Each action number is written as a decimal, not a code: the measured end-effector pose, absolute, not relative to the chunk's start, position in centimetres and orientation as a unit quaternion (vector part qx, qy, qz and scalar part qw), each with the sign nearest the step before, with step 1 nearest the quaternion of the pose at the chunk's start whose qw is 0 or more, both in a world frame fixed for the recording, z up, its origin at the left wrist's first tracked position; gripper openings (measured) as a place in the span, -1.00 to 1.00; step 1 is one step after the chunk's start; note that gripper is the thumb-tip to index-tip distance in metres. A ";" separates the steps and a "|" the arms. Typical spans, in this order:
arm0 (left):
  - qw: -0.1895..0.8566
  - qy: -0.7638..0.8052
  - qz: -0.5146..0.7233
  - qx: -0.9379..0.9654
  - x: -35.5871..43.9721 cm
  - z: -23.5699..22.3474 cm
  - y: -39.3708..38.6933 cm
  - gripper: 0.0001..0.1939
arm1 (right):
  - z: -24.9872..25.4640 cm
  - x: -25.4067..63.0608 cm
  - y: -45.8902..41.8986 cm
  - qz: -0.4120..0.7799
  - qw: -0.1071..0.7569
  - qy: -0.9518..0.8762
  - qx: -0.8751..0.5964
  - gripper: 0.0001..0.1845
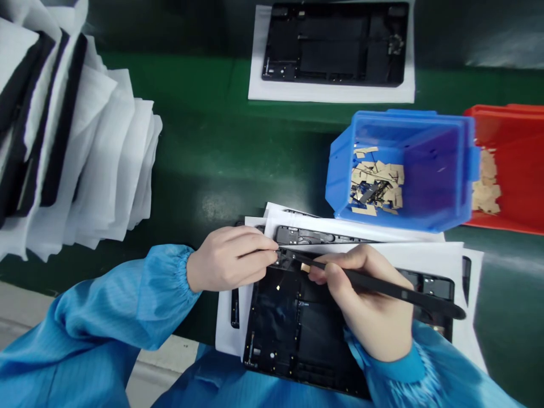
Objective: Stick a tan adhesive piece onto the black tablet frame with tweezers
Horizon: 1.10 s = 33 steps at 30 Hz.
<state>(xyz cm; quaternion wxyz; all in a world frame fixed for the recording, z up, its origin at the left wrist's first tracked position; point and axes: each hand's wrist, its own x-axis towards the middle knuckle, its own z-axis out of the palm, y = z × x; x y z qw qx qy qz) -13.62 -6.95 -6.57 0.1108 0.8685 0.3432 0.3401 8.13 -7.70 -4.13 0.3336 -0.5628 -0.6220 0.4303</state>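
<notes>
My right hand [369, 300] is closed around black tweezers [395, 290], whose tips reach the upper edge of a black tablet housing [323, 334]. A small tan piece [305, 267] shows just beside my right fingertips. At the same edge, near the tweezer tips, my left hand [233, 258] has its fingers pinched together; whatever lies between them is too small to make out. The housing rests on white sheets [425, 252], with more black housings [301, 234] partly showing between the sheets. My right hand and sleeve hide part of the housing.
Just beyond the housings stands a blue bin [433, 164] holding tan pieces and dark strips. A red bin [514, 170] with tan pieces sits to its right. Another housing [335, 45] lies on white paper at the back. At left is a stack of black panels and white sheets [102, 153].
</notes>
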 end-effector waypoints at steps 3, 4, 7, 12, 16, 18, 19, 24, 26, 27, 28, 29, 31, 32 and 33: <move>0.112 0.350 0.335 0.868 -13.7 -6.5 -7.0 -0.92 | -4.1 8.1 -7.7 0.418 0.329 -0.624 -0.572 -0.83; 0.113 0.352 0.333 0.867 -13.7 -6.5 -7.0 -0.92 | -4.1 8.1 -7.6 0.416 0.325 -0.630 -0.569 -0.84; 0.119 0.355 0.328 0.867 -13.7 -6.3 -7.1 -0.91 | -4.2 8.1 -7.5 0.416 0.312 -0.651 -0.552 -0.86; 0.124 0.352 0.322 0.870 -13.6 -6.3 -7.0 -0.91 | -4.0 8.2 -7.2 0.412 0.314 -0.662 -0.542 -0.88; 0.124 0.350 0.325 0.870 -13.7 -6.3 -6.9 -0.91 | -4.0 8.3 -7.1 0.417 0.326 -0.662 -0.531 -0.87; 0.125 0.349 0.327 0.869 -13.7 -6.4 -6.9 -0.90 | -4.0 8.3 -7.0 0.421 0.326 -0.661 -0.530 -0.87; 0.126 0.348 0.328 0.869 -13.7 -6.4 -6.9 -0.90 | -4.0 8.3 -7.0 0.423 0.325 -0.660 -0.529 -0.88; 0.129 0.347 0.328 0.869 -13.7 -6.4 -6.9 -0.90 | -3.9 8.1 -7.0 0.419 0.318 -0.657 -0.539 -0.86; 0.129 0.347 0.330 0.868 -13.7 -6.4 -6.9 -0.90 | -3.8 8.0 -7.0 0.418 0.312 -0.656 -0.546 -0.86; 0.129 0.347 0.330 0.869 -13.7 -6.4 -6.9 -0.90 | -3.8 8.0 -7.0 0.417 0.310 -0.656 -0.547 -0.87; 0.127 0.346 0.330 0.869 -13.7 -6.4 -6.9 -0.90 | -3.8 8.0 -7.0 0.416 0.309 -0.657 -0.548 -0.87; 0.126 0.347 0.329 0.869 -13.7 -6.4 -6.9 -0.90 | -3.9 8.0 -7.0 0.414 0.309 -0.660 -0.546 -0.87; 0.124 0.348 0.326 0.870 -13.7 -6.3 -6.8 -0.90 | -3.9 8.0 -7.0 0.410 0.308 -0.663 -0.545 -0.87; 0.124 0.350 0.324 0.870 -13.7 -6.3 -6.8 -0.90 | -4.0 8.0 -7.0 0.410 0.306 -0.663 -0.546 -0.87; 0.124 0.352 0.322 0.870 -13.7 -6.3 -6.8 -0.90 | -4.0 8.0 -7.0 0.410 0.304 -0.663 -0.548 -0.87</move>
